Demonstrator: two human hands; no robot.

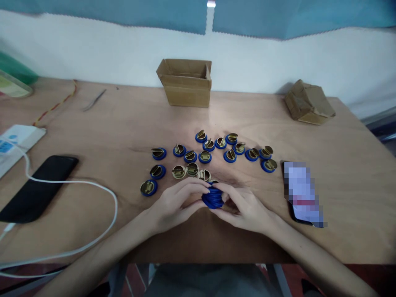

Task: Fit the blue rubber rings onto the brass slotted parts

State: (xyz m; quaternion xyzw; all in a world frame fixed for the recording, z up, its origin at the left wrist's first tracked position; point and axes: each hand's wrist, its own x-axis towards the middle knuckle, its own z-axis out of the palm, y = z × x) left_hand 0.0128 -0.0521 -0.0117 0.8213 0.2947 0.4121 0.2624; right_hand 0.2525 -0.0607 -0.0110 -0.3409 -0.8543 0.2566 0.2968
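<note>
My left hand [177, 202] and my right hand [244, 208] meet near the front edge of the wooden table [123, 136]. Both close their fingers around a small stack of blue rings [213, 197] held between them. Just beyond my fingers lie several round blue-rimmed badges with brass pin backs [204, 156], scattered face down in loose rows. A few brass backs without blue rims [192, 169] lie closest to my hands.
An open cardboard box [185, 82] stands at the back centre and a crumpled one [309, 103] at the back right. A phone [301, 194] lies to my right. To my left are a black phone [37, 187], a white cable [77, 183] and tweezers [94, 100].
</note>
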